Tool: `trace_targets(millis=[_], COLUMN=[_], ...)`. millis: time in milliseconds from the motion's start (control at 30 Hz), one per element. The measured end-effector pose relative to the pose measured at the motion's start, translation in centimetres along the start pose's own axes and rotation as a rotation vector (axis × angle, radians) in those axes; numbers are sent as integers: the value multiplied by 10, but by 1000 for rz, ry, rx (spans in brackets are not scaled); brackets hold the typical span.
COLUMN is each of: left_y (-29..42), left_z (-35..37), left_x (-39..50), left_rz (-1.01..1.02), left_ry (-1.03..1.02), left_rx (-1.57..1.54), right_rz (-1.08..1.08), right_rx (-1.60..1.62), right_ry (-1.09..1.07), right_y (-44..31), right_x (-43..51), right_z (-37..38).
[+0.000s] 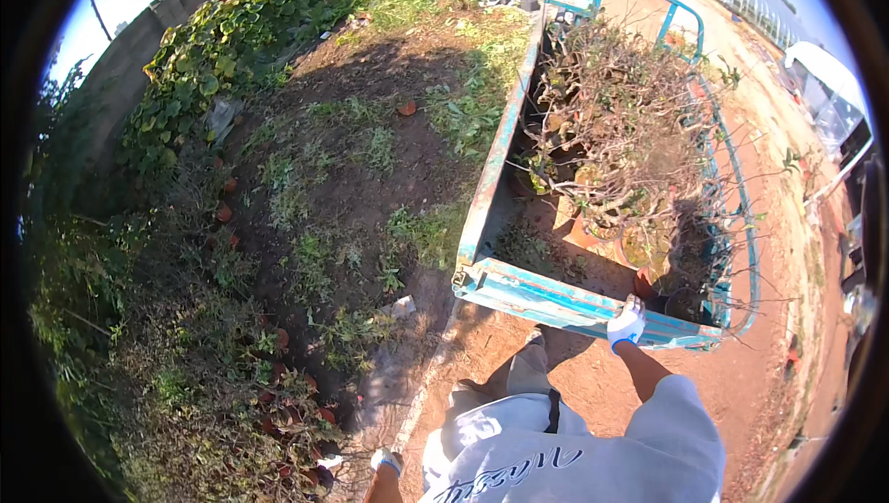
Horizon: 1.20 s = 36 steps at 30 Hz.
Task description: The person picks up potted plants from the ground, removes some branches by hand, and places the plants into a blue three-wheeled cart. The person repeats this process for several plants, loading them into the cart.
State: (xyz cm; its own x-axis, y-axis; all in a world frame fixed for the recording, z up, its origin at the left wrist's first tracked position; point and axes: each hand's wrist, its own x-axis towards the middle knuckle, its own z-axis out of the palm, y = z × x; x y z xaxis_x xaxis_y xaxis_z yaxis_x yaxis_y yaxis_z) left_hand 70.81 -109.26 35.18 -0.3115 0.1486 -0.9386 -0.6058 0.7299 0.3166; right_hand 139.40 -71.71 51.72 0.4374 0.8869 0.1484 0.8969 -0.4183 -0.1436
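Note:
My right hand (627, 322), in a white glove with a blue cuff, grips the top edge of the blue metal tailgate (545, 294) of a small cargo truck bed. Just beyond the fingers, inside the bed, sits a small terracotta pot (644, 283). Several potted shrubs with twisted, mostly bare branches (618, 135) crowd the bed. Low at the picture's bottom is my left hand (386, 460), also gloved, hanging beside my body above the ground edge. Its fingers are too small and foreshortened to read.
Left of the bed lies a weedy soil plot (347, 190). Leafy vines (208, 65) climb along a grey wall (170, 10). Terracotta pots (281, 340) sit among dry plants at lower left. A dirt track (785, 225) runs along the right, with a white-roofed vehicle (826, 86) beyond it.

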Motion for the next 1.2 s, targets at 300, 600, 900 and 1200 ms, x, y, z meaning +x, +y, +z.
trace_targets(millis=[300, 600, 900, 1200], left_y=[-181, -112, -48, 64], left_z=[-105, 21, -11, -80], left_x=[-69, -132, -155, -99], left_rz=[332, 48, -31, 152], left_ry=[272, 275, 481, 593], left_rx=[-14, -601, -633, -815], right_rz=[-331, -631, -414, -581], right_rx=[-271, -164, 467, 312], right_ry=[-669, -1348, -1495, -1691], right_y=[-15, -244, -637, -739], right_x=[-160, -81, -61, -154], right_z=[60, 124, 180, 202])
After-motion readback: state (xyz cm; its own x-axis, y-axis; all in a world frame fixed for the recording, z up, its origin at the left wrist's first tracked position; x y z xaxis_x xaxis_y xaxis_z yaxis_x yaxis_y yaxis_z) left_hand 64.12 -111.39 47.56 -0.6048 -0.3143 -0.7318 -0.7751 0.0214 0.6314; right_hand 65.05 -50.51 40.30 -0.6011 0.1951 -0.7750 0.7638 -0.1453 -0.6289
